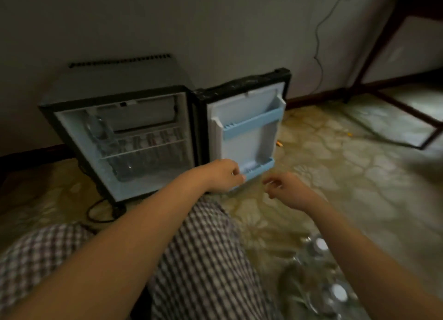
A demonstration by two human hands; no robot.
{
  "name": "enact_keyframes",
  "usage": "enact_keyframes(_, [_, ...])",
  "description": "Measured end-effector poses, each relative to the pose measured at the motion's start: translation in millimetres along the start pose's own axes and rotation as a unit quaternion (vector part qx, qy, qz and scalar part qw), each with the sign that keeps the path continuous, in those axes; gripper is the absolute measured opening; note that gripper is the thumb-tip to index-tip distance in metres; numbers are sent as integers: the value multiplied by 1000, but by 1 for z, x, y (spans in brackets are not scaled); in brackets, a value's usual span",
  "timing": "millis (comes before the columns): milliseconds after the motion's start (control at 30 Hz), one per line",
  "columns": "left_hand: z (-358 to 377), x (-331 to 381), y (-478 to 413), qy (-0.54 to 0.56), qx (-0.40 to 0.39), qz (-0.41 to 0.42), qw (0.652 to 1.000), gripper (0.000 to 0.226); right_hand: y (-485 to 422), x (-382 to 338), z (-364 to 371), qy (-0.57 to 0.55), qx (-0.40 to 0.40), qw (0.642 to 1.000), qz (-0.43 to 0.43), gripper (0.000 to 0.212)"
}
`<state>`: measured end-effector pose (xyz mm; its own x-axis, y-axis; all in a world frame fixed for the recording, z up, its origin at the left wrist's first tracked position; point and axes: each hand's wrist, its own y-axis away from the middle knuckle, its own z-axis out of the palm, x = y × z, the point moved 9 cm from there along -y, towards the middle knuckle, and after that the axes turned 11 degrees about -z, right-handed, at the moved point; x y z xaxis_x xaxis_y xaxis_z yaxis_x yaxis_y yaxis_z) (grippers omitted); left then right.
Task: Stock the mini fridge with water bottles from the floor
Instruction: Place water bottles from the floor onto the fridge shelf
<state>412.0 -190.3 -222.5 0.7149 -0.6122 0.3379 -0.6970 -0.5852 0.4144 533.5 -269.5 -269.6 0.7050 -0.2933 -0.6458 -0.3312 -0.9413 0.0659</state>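
Note:
The black mini fridge stands open against the wall. Its door is swung out to the right and has two light-blue shelves. Clear water bottles lie on the wire racks inside, and one leans at the upper left. My left hand is at the left end of the lower door shelf, fingers loosely curled, with nothing visible in it. My right hand hovers over the floor just right of it, fingers loosely curled and empty. Several white-capped bottles lie on the floor at lower right, blurred.
My knee in checked cloth fills the lower middle, in front of the fridge. A black cable loops on the floor by the fridge's front corner. A dark wooden frame stands at the right. The floor is patterned.

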Motion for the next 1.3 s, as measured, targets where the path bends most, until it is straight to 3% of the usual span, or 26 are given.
enact_keyframes(200, [113,68,9,-65,-104,28,992,35,117,100,7,-32,8,994,101,25])
enact_keyframes(433, [229,105,21,-7,-197,5,980,37,216,181,36,-30,28,977,209,30])
enact_keyframes(633, [300,119,26,-38,-265,-10,964,43,237,218,86,-2,17,960,280,55])
enact_keyframes(800, [320,123,28,-39,-288,-14,957,54,227,230,99,63,-4,958,281,45])
enact_keyframes(1000, [309,114,13,7,-253,-37,967,65,210,235,93,60,-8,957,284,45])
enact_keyframes(1200, [303,115,14,68,-238,-39,968,79,202,202,47,-21,114,970,214,24])
enact_keyframes(1300, [287,111,14,123,-208,-49,969,74,193,166,14,-33,138,979,147,27])
